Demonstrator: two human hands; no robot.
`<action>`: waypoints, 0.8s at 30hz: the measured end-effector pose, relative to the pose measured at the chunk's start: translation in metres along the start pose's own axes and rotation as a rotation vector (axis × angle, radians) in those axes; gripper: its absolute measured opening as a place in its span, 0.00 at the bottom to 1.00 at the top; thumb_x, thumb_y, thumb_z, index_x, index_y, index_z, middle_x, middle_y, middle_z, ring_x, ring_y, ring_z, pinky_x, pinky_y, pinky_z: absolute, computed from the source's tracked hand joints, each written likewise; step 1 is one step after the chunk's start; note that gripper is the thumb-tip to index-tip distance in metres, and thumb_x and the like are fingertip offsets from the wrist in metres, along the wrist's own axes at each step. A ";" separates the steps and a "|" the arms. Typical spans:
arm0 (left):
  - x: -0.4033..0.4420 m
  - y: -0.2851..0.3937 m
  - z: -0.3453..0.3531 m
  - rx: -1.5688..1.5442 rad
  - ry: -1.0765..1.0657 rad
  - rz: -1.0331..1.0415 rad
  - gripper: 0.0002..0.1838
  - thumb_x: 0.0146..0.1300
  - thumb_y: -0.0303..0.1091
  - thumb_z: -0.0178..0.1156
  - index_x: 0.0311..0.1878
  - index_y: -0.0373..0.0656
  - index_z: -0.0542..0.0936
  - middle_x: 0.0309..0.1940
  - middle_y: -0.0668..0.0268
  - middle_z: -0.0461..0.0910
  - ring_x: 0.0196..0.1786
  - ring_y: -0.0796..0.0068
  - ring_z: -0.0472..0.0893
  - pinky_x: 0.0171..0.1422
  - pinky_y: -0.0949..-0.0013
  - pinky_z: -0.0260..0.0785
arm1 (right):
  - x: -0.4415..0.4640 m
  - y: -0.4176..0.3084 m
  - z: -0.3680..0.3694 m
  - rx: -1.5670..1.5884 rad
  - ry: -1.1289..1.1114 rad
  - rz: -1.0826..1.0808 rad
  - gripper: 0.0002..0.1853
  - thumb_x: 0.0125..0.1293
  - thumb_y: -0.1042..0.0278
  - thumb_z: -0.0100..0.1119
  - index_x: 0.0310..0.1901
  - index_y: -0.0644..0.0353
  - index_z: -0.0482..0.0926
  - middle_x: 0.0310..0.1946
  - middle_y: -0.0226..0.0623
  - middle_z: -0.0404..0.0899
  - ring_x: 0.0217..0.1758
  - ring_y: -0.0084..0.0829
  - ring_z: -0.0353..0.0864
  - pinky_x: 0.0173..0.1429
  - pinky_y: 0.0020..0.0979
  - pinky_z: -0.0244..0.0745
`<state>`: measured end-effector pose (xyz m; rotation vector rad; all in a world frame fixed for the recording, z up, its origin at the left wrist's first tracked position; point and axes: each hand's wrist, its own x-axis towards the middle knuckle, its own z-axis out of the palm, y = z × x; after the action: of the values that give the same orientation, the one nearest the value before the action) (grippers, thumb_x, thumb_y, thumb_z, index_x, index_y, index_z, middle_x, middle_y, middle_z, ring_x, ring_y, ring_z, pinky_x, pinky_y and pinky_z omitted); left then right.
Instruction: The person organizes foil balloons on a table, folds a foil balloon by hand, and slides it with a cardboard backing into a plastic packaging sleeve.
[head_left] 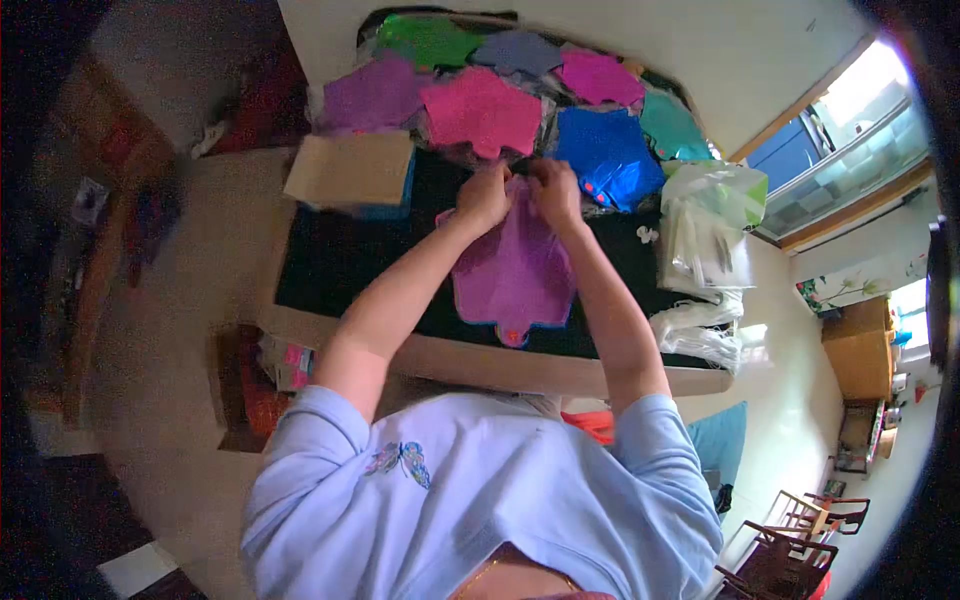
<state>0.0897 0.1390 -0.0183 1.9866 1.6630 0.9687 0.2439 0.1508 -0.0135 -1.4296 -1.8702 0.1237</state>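
Our purple fabric piece [515,265] lies on the dark surface [345,260] straight in front of our body, between our two forearms. Its long axis runs away from us: the broad body and a rounded tab with a red mark [513,338] sit at the near end, and it narrows toward the far end, where both hands are. So from our fingers, nearly all of the piece stretches back toward our chest.

Our left hand [485,200] stands at the left side of that narrow end, and our right hand [556,195] at the right side, a little apart. Neither is clearly nearer; they flank the axis almost evenly. The fingers of both hands are bent inward toward each other, but their tips are blurred and partly hidden, so we cannot tell whether they are clamped on the fabric or only resting at it.

Just beyond our hands lies the pink fabric piece [482,108], its tab pointing back at us. The blue fabric piece [605,150] lies beyond and to the right of our right hand, while the tan board [350,170] is off to the left of our left hand.
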 end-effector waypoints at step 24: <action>-0.175 0.046 -0.087 -0.050 -0.318 0.365 0.07 0.50 0.29 0.62 0.34 0.42 0.79 0.32 0.63 0.75 0.37 0.64 0.76 0.42 0.65 0.70 | -0.162 -0.068 -0.126 0.313 -0.715 0.357 0.09 0.59 0.77 0.52 0.40 0.65 0.79 0.29 0.38 0.80 0.30 0.24 0.76 0.35 0.25 0.72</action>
<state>0.0494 -0.0523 0.0270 2.3144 1.1219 0.7463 0.2811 -0.0587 0.0273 -1.5954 -1.9737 1.1813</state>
